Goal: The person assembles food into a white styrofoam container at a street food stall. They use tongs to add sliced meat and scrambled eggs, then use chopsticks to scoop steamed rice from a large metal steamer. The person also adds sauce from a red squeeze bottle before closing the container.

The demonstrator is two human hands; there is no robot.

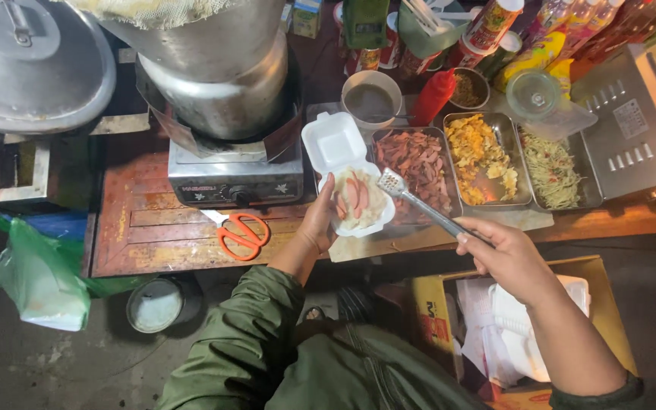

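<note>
Over worn wooden counter, left hand [319, 222] cupping white foam clamshell [347, 178] (rice, sausage slices), right hand [504, 254] gripping slim metal tongs [419, 203].

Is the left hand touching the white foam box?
Touching. The head view shows the left hand gripping the edge of the white foam box.

the clamshell box [341, 146] is matt white foam. the tongs [419, 203] are bright, smooth metal, like the three glossy steel trays [512, 144] and the dull grey pot [225, 72]. the bench [146, 228] is worn, scuffed reddish wood. the scissors [243, 234] have shiny orange plastic handles.
</note>
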